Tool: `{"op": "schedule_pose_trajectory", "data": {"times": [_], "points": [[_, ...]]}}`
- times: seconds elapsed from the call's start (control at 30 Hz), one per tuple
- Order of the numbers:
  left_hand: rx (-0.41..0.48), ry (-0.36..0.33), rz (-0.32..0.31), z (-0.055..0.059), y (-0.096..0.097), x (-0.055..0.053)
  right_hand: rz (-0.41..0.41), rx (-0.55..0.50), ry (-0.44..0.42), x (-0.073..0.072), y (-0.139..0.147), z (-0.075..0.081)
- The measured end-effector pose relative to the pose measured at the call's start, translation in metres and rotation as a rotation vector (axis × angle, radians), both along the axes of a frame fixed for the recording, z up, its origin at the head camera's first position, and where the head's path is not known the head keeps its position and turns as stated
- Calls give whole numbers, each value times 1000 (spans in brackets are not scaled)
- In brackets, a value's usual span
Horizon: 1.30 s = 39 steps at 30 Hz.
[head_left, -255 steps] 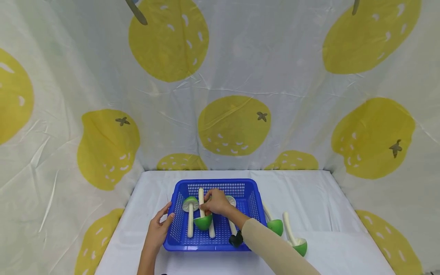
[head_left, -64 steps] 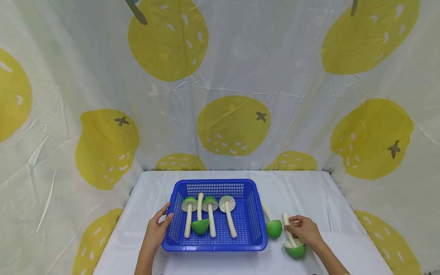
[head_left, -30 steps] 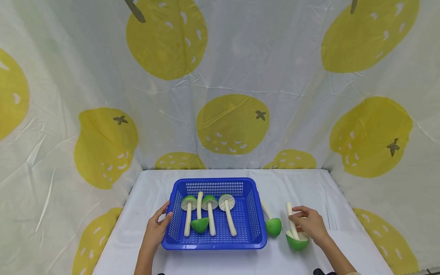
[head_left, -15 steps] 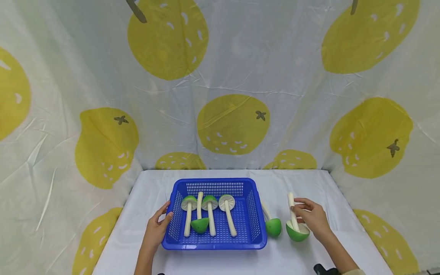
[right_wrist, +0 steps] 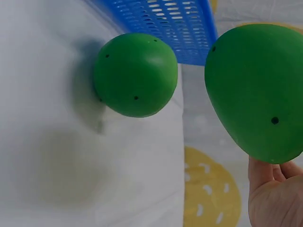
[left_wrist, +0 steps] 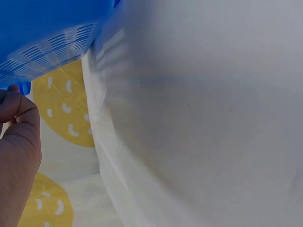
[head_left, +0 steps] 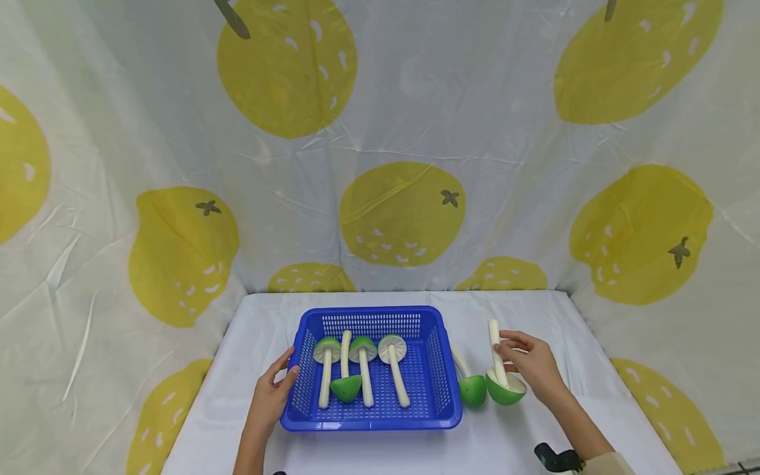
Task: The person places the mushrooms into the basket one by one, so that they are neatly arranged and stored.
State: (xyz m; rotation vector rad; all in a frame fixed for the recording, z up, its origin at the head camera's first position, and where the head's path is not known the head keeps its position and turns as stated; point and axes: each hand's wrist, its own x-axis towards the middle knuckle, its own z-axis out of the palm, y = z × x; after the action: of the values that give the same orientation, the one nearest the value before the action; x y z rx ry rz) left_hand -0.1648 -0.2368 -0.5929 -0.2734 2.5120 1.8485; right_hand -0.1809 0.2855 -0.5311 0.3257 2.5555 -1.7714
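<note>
In the head view my right hand (head_left: 537, 366) pinches the white stem of a toy mushroom (head_left: 506, 394), its green cap hanging downward, clear of the table. That cap (right_wrist: 258, 90) fills the right side of the right wrist view and hides part of the fingers. A second mushroom (head_left: 473, 391) lies on the cloth against the right wall of the blue basket (head_left: 371, 426); its stem is partly hidden. At the basket's left rim, my left hand (head_left: 270, 396) holds the edge, with curled fingers (left_wrist: 21, 106) in the left wrist view.
Several mushrooms lie side by side in the basket, one (head_left: 346, 389) with its cap toward me, the others, such as the rightmost (head_left: 392, 349), with caps away. White cloth (head_left: 356, 455) covers the table. A lemon-print curtain (head_left: 510, 198) encloses the back and sides.
Right hand set a mushroom in the basket earlier, then took the stem of another on the table, raised it and moved it left toward the basket. Left hand has stayed at the rim.
</note>
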Motion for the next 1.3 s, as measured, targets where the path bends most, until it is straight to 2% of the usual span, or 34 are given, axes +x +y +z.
{"op": "schedule_pose_trajectory", "data": {"times": [0.23,0.5,0.8,1.07,1.2,1.3], "points": [[10,8,13,-1,0,1,14,-7,14,-4,-11,10],[16,12,18,-2,0,2,30,-10,23,-9,-21,14],[5,24,19,-1,0,3,53,-54,42,-16,-33,22],[32,12,4,-1,0,1,65,-115,66,-25,-48,37],[26,-2,13,3,3,1,76,-105,71,-29,-56,42],[12,-10,24,11,7,4,72,-103,75,-31,-62,45]]}}
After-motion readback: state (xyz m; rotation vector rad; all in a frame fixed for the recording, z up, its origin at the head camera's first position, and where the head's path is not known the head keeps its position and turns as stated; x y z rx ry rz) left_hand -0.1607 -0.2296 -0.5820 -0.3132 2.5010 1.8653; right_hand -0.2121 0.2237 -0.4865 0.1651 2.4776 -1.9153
